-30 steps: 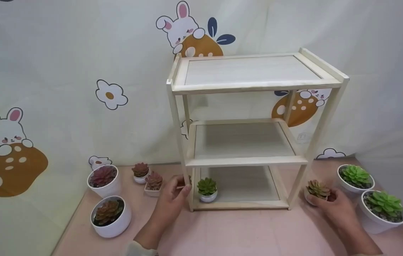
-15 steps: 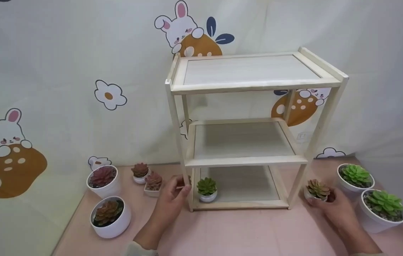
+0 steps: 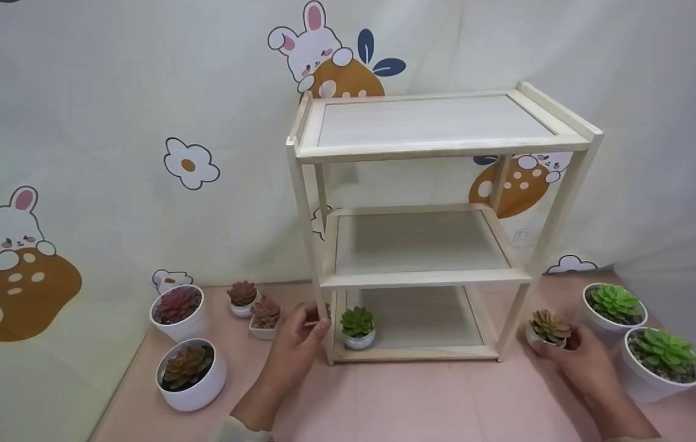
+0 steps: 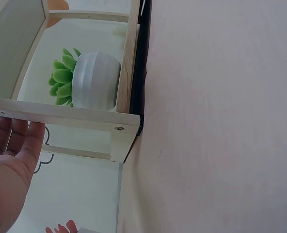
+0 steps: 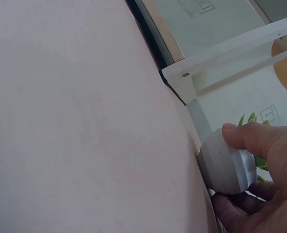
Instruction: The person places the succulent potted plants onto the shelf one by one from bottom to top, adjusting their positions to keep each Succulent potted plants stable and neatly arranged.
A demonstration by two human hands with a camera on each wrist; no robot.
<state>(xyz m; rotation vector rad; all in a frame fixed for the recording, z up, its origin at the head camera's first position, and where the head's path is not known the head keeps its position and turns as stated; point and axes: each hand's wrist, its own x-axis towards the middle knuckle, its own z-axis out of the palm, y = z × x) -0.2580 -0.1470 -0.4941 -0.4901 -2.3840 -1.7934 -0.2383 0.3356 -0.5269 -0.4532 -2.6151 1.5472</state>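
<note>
A pale wooden three-tier shelf [image 3: 425, 279] stands in the middle. Its left front leg [image 4: 66, 112] is gripped low down by my left hand [image 3: 294, 344], thumb in front and fingers behind. Just inside that leg, a small green succulent in a white pot [image 3: 358, 328] sits on the bottom tier, at the front left corner. To the right of the shelf, my right hand [image 3: 578, 362] holds another small potted succulent [image 3: 549, 328], its leaves reddish green. The right wrist view shows the thumb on one side of the white pot [image 5: 226, 162] and fingers on the other, close over the table.
Two larger green succulents [image 3: 615, 305] in white pots stand beyond my right hand. On the left are two larger reddish ones [image 3: 179, 310] and two small ones [image 3: 243, 298]. A patterned cloth [image 3: 108, 233] hangs behind the pink table [image 3: 409, 399].
</note>
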